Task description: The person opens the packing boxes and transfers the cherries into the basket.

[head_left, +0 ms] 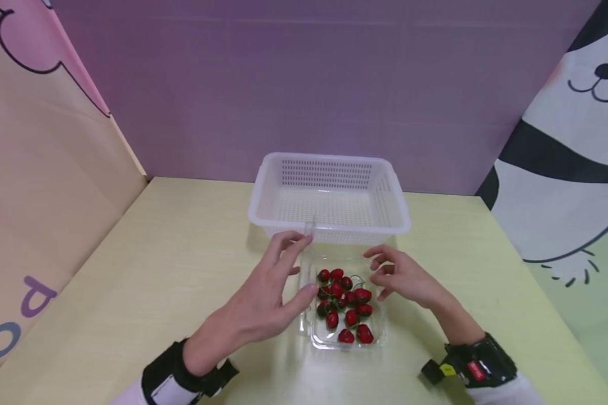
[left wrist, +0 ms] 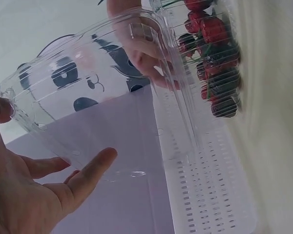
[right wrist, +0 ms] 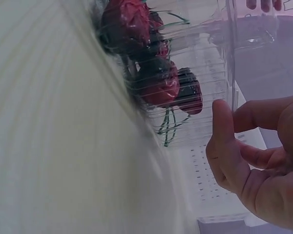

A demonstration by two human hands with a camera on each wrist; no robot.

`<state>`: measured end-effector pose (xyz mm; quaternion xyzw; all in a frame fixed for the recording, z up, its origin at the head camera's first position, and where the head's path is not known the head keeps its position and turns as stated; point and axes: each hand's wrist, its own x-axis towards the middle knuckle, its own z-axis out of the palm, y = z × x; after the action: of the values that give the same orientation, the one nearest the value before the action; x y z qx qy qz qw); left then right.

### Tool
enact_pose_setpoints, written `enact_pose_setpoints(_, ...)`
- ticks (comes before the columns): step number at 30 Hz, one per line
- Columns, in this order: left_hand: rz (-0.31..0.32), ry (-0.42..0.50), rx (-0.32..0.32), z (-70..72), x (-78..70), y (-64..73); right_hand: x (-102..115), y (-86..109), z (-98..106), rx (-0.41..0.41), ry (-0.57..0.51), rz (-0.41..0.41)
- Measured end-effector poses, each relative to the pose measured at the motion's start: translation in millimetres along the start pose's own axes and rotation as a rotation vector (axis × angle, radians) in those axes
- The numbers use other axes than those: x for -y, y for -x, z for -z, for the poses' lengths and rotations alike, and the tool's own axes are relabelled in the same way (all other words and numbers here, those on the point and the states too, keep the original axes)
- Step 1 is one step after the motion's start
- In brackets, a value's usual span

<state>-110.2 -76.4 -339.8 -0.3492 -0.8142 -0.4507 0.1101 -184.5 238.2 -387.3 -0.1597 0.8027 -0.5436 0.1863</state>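
Note:
A clear plastic box [head_left: 344, 344] holds several red cherries [head_left: 336, 289] with green stems on the table. Its clear lid [left wrist: 136, 29] stands raised on the left side. My left hand [head_left: 268, 298] is beside the lid, thumb and fingers spread apart along its edge; the thumb touches it in the left wrist view. On the box's other side is my right hand [head_left: 402, 277], fingers bent. In the right wrist view its fingertips [right wrist: 223, 114] pinch the box's clear rim [right wrist: 230, 58].
Behind the box stands a white plastic basket [head_left: 402, 225] with slotted walls, in front of a purple panel [head_left: 314, 79]. Printed panels rise at the left [head_left: 56, 157] and right [head_left: 562, 169] of the pale table [head_left: 182, 236].

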Motion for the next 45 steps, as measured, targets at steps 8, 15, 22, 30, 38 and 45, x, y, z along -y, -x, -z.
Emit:
enact_pose_setpoints(8,0.031,0.051,-0.010,3.6,1.5,4.0,3,2.2,5,-0.014,0.034,-0.003)
enact_pose_setpoints(15,0.075,0.105,-0.027,8.2,1.5,6.9,2,2.6,6,-0.024,0.040,-0.011)
enact_pose_setpoints(22,0.171,0.109,-0.044,13.5,3.4,10.3,2,2.8,8,-0.026,0.045,-0.014)
enact_pose_setpoints(30,0.241,0.049,-0.118,19.3,10.7,11.5,1,2.2,10,-0.041,0.048,-0.020)
enact_pose_setpoints(38,0.333,-0.035,-0.166,23.5,15.2,14.1,1,2.8,11,-0.051,0.051,-0.023)
enact_pose_setpoints(45,0.362,-0.114,-0.153,28.1,18.1,18.6,1,2.2,11,-0.059,0.053,-0.025)
